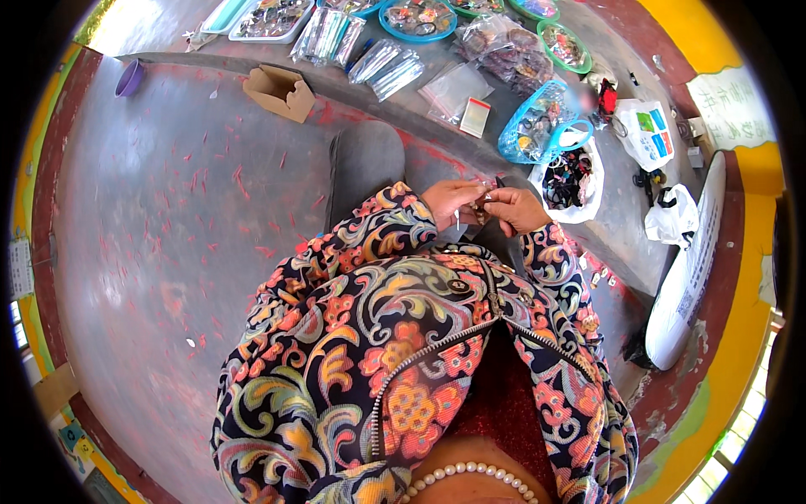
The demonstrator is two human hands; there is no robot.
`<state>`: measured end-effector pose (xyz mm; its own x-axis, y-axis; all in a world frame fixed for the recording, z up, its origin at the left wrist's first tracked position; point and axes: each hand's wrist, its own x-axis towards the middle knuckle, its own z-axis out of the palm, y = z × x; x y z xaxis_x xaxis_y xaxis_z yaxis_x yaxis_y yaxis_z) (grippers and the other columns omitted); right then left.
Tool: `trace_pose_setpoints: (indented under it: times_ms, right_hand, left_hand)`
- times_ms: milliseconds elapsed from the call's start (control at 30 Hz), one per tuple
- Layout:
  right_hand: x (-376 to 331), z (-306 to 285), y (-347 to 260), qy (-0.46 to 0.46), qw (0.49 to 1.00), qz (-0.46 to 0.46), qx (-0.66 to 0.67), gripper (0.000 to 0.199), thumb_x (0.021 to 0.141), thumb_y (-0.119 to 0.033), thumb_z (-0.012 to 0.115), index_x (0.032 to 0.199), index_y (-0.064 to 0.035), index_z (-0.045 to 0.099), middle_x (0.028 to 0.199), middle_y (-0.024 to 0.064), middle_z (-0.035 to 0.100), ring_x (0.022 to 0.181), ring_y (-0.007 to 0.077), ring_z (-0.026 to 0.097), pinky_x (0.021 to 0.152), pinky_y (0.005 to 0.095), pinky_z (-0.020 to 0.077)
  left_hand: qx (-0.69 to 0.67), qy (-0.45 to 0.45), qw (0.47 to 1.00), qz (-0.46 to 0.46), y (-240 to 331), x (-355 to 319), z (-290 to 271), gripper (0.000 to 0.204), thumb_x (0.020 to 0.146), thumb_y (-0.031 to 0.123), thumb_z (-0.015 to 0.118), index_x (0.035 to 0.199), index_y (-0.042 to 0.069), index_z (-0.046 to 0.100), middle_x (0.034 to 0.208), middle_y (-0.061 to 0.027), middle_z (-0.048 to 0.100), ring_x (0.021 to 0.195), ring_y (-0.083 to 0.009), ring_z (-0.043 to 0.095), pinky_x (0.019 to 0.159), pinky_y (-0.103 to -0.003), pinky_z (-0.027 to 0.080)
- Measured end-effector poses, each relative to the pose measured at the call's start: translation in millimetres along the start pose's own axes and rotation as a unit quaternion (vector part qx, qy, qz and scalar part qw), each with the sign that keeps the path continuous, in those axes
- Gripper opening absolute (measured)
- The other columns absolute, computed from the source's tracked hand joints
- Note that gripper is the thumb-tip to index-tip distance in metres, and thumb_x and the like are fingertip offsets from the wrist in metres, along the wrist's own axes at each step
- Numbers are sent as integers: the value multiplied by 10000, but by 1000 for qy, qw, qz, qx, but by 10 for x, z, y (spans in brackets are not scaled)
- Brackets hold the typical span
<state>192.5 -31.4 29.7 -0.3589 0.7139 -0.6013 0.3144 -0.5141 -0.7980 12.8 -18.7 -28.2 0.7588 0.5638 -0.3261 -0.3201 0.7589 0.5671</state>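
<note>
My left hand and my right hand meet over my lap, fingertips pinched together around a small item that is too small to make out. Both sleeves are a bright patterned jacket. My grey-clad knees stick out ahead of the hands. A white plastic bag full of small dark pieces sits open just right of my right hand.
A blue basket of trinkets, clear plastic packets, a small cardboard box, trays and round dishes lie ahead on the grey floor. More white bags lie to the right. A purple bowl sits far left.
</note>
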Motion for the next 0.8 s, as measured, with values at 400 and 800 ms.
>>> trace_pose_setpoints:
  times_ms: [400, 800]
  right_hand:
    - [-49, 66, -101, -70, 994, 30, -73, 218, 828, -161, 521, 1007, -70, 607, 678, 1, 593, 361, 59, 403, 339, 193, 284]
    - [-32, -15, -16, -89, 992, 27, -84, 280, 873, -260, 476, 1022, -52, 590, 406, 1, 429, 327, 69, 388, 338, 204, 275]
  left_hand:
    - [13, -116, 993, -17, -42, 69, -127, 343, 897, 232, 418, 1110, -28, 489, 908, -67, 576, 789, -145, 547, 723, -275, 440]
    - [32, -19, 998, -46, 68, -6, -64, 275, 845, 215, 527, 1023, 6, 547, 870, -49, 593, 763, -126, 565, 667, -266, 464]
